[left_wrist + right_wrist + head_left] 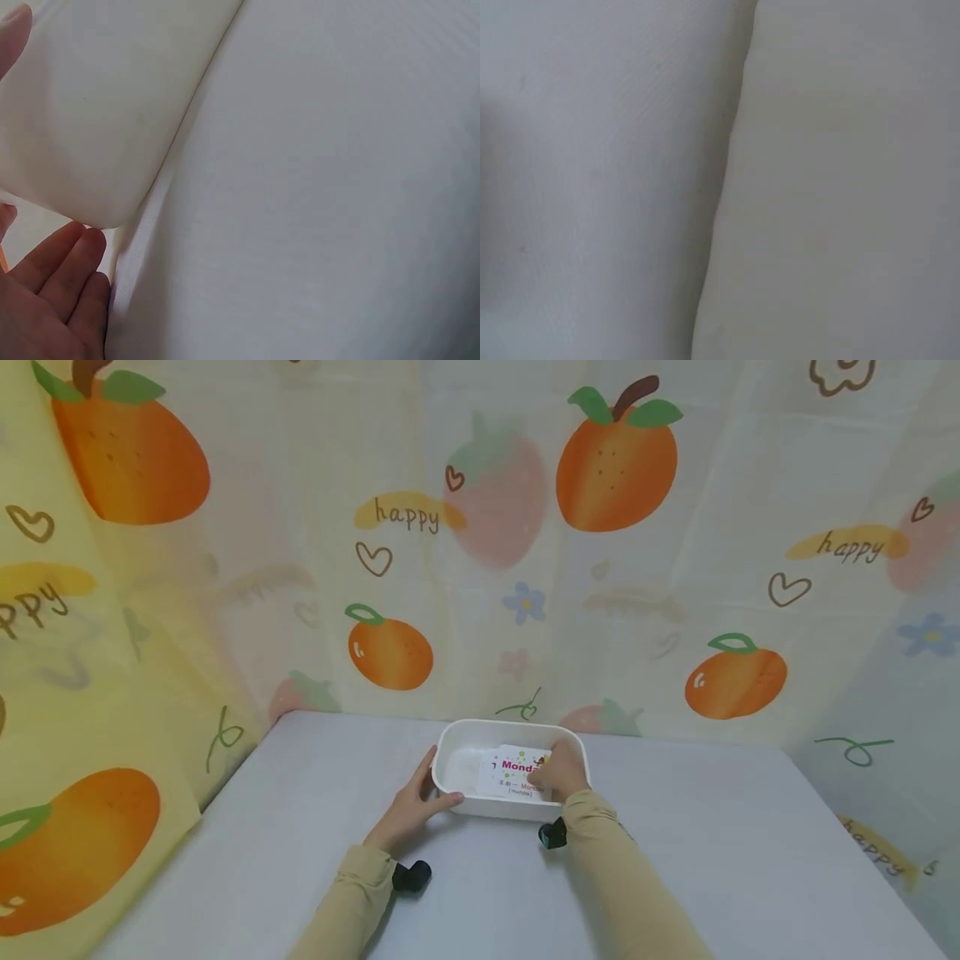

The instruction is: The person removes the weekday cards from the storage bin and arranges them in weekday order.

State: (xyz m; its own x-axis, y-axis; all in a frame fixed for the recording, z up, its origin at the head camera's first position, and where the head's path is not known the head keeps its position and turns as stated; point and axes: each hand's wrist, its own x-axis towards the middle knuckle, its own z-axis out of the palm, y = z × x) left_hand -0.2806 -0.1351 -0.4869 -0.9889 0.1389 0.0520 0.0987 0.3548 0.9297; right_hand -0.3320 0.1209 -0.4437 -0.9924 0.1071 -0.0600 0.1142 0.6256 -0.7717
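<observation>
A white plastic bin (487,808) with rounded corners stands on the table. My left hand (411,804) holds its left end, thumb over the front rim and fingers along the left side; in the left wrist view the fingertips (91,240) meet the bin's lower corner. Inside the bin is a white card (513,772) printed "Monday" in pink with small coloured drawings. My right hand (564,770) reaches in over the right part of the front rim and pinches the card at its right edge, covering the end of the word. The right wrist view shows only the bin's outer wall (840,195) and the table.
A pale cloth covers the table (712,843). Behind it hangs a curtain (480,610) printed with oranges, strawberries and "happy", and it continues along both sides. A dark wrist camera (412,877) sits at the left cuff, another wrist camera (552,833) at the right.
</observation>
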